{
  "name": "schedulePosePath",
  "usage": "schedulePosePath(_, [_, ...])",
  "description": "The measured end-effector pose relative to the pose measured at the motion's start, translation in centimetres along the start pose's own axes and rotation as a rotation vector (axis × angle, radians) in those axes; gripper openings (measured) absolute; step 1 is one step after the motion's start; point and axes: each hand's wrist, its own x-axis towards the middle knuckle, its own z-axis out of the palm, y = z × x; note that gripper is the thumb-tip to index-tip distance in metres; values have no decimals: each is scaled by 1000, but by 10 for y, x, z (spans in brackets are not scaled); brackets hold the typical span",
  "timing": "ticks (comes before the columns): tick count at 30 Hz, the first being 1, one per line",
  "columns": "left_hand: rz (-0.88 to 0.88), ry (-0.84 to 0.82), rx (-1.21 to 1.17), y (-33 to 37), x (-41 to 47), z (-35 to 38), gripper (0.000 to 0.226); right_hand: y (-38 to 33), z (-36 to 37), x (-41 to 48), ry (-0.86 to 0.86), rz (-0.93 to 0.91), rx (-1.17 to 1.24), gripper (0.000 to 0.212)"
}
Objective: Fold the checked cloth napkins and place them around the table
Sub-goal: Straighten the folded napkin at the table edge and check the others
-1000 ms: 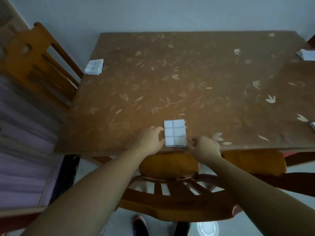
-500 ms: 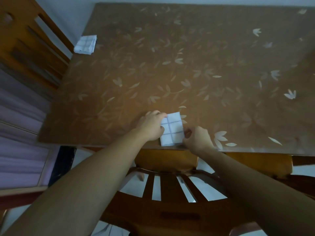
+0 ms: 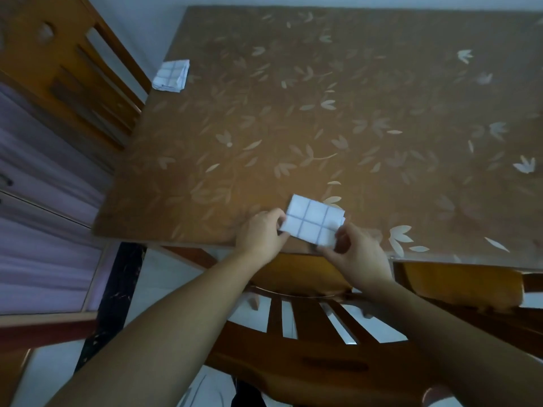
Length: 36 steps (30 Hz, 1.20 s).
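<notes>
Head | left hand (image 3: 261, 235), right hand (image 3: 357, 254) pinch folded napkin (image 3: 313, 220) | table (image 3: 352, 113) edge

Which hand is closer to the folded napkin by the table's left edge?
Left. The left hand lies nearer that far napkin; the right hand is farther right. Both hold the near napkin.

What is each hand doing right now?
Left hand: pinches the folded checked napkin at its left edge.
Right hand: pinches its near right corner.

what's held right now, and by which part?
The folded checked napkin, by both hands: the left hand pinches its left edge and the right hand pinches its near right corner.
</notes>
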Motion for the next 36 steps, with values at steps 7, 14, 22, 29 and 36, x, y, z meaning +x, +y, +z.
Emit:
schedulePosePath(7, [-5,25,-58,-5,-13,5,17,-3,9,-1,97,-91,-36,11])
schedulePosePath(14, [-18,37,-94,-11,-20,7,14,2,16,-1,152,-106,25,14])
schedulePosePath(22, [-21,25,-142,-12,-19,11,17,6,14,-4,139,-118,-7,8])
schedulePosePath(29, [-34,-7,-152,-13,-21,9,13,12,13,-6,103,-146,7,9])
schedulePosePath(36, [-53,-17,-146,-13,-23,9,10,11,17,-5,119,-149,7,10])
